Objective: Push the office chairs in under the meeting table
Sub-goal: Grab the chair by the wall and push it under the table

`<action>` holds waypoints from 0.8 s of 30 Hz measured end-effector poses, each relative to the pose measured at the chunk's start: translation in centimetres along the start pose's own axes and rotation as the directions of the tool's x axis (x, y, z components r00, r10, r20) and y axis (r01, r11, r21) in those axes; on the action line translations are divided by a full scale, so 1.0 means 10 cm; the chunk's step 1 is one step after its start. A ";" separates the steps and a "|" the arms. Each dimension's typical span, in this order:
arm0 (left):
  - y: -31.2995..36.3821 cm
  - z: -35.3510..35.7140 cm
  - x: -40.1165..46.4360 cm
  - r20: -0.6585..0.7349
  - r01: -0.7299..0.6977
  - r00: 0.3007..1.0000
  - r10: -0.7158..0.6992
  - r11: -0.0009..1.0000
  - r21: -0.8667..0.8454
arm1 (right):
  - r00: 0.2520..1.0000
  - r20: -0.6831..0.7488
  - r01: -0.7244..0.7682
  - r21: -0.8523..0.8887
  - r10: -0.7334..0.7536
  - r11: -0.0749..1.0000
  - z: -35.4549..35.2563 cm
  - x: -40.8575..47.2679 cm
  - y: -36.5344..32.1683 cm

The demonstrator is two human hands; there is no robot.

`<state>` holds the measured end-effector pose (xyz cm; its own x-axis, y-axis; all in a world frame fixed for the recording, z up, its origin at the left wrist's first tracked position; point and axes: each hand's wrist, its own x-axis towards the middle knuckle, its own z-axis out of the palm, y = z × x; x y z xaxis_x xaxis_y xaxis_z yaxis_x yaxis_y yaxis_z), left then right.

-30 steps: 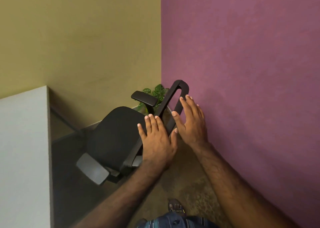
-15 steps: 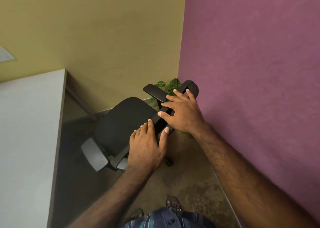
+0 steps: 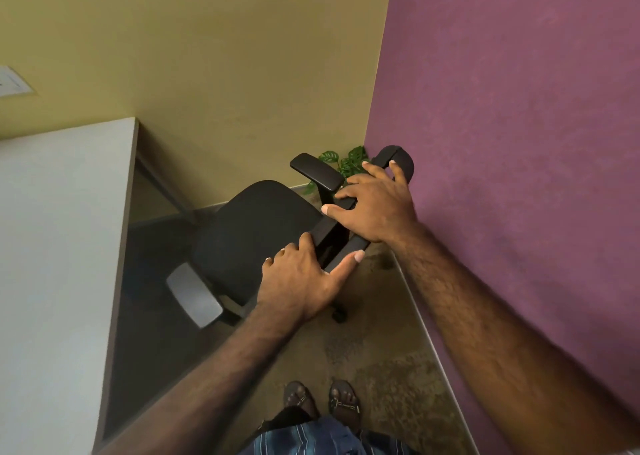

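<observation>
A black office chair (image 3: pixel 256 233) stands in the room's corner, its seat facing the white meeting table (image 3: pixel 59 246) on the left. My left hand (image 3: pixel 304 281) grips the lower part of the chair's backrest frame, thumb on the outside. My right hand (image 3: pixel 374 205) is wrapped over the upper part of the same backrest frame. The chair's far armrest (image 3: pixel 317 172) is black; the near armrest (image 3: pixel 194 295) looks grey. One castor (image 3: pixel 339 314) shows under my left hand. The seat is just outside the table's edge.
A purple wall (image 3: pixel 519 143) runs close along the right and a yellow wall (image 3: pixel 207 56) is behind the chair. A small green plant (image 3: pixel 343 162) sits in the corner. The table's leg frame (image 3: pixel 166 184) stands near the seat. My feet (image 3: pixel 322 402) are on brown carpet.
Both hands went from flat against the backrest to gripping its frame. The chair has turned and shifted right in view, and more of the table shows on the left.
</observation>
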<state>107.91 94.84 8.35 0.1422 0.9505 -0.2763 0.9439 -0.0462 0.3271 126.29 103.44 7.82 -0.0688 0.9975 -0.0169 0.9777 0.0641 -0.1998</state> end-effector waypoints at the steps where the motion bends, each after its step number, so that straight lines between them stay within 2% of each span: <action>1: 0.00 -0.01 -0.01 0.025 -0.022 0.999 0.022 1.000 0.013 | 1.000 -0.014 -0.005 0.009 0.005 1.000 0.00 -0.01 0.02; 5: -0.11 0.01 0.00 0.089 -0.054 0.994 0.056 0.998 -0.031 | 1.000 -0.021 0.010 0.028 -0.010 1.000 0.04 -0.01 -0.03; 12: -0.38 0.01 0.04 0.043 -0.128 0.991 0.129 0.991 -0.033 | 0.993 -0.103 -0.036 0.121 0.049 0.992 0.11 0.05 -0.16; 17: -0.47 0.05 0.07 -0.081 -0.075 0.994 0.076 0.997 0.016 | 0.995 -0.090 -0.040 0.110 0.050 0.993 0.13 0.12 -0.24; 24: -0.66 -0.03 0.30 -0.164 -0.068 0.984 0.069 0.998 0.009 | 0.998 -0.053 -0.031 0.082 0.035 0.996 0.14 0.41 -0.37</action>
<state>102.02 98.12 5.64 0.1561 0.9825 -0.1014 0.9346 -0.1137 0.3371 122.06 107.23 7.10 -0.0236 0.9993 0.0276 0.9598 0.0304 -0.2792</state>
